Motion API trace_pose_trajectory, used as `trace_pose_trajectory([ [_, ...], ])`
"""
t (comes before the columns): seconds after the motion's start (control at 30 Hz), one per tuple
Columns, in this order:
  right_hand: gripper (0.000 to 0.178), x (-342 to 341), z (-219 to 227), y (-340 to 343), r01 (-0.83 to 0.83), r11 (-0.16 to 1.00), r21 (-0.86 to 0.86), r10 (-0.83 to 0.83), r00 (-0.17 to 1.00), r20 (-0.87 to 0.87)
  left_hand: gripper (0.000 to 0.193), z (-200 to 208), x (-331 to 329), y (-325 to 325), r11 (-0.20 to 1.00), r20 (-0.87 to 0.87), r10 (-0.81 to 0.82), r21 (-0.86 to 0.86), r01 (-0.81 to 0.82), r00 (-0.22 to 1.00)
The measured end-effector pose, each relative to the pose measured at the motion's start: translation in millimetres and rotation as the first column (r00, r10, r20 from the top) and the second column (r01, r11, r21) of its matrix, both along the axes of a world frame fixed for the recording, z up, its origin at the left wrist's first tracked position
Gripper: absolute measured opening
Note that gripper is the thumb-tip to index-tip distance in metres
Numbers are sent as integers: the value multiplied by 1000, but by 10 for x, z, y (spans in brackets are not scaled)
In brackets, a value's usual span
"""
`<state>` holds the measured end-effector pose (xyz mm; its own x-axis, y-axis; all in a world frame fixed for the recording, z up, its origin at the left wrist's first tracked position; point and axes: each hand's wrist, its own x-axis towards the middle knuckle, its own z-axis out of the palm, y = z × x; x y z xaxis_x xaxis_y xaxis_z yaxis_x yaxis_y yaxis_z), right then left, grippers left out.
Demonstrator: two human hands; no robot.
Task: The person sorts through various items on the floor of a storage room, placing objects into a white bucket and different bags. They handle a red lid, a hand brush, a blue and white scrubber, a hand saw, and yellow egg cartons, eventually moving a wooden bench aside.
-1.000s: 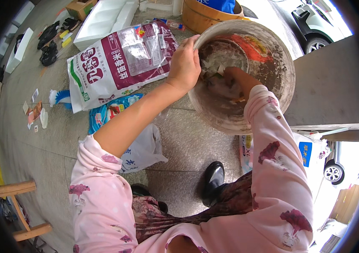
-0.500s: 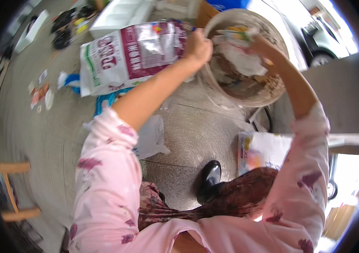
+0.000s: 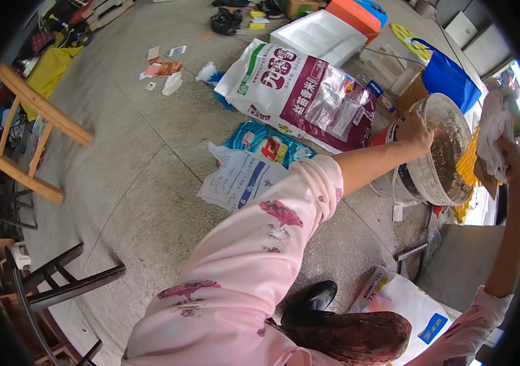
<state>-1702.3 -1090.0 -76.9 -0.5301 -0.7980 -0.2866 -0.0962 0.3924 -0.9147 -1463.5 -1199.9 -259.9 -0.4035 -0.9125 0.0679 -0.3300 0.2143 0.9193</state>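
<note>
- Floor (image 3: 150, 183): grey stone, strewn with a big printed sack (image 3: 309, 94), a blue packet (image 3: 266, 143) and a white plastic bag (image 3: 238, 180); a wooden stool (image 3: 28, 140) stands well to the left.
- Basin (image 3: 437, 155): a large round metal bowl, tipped up on edge so its mouth faces right, toward the right hand. Its inside is smeared with grey-brown residue. It sits at the far right, just beyond the sack, above a red bucket (image 3: 382, 135) that shows beside its lower rim.
- Left hand (image 3: 415, 131): clenched over the basin's upper left rim, fingers on the edge, holding the basin tilted. The arm runs up from the pink sleeve (image 3: 254, 262) straight to the rim.
- Right hand (image 3: 507, 155): raised just right of the basin's mouth, gripping a crumpled white cloth (image 3: 492, 131). The cloth hangs at the right edge of the rim, close to it; whether it touches the basin cannot be told.
- Key relation: the basin's open face lies directly left of the cloth, so the right hand is the nearer one to the soiled inside, while the left steadies from the opposite rim.
</note>
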Motion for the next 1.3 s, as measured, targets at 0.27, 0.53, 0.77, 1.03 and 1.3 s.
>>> trace_pose_trajectory([
  [0.27,40,917,-139,-831,-141,982,-130,153,984,95,68,-196,269,-220,993,159,-93,-56,103,983],
  [0.53,40,1294,-171,-916,-179,949,-261,228,958,172,93,-793,2323,-2335,756,57,546,-465,-462,836],
  [0.77,40,2039,-378,-1147,-168,922,-349,237,957,167,108,-1180,3442,-2838,947,424,275,36,-320,863],
  [1.03,38,2553,-646,-1790,59,860,-506,18,989,145,35,-382,2961,-2662,993,-89,-96,-76,89,991],
  [1.3,38,2751,527,-2257,113,517,-848,117,973,201,21,1583,2566,-2354,648,430,-216,-609,458,877],
])
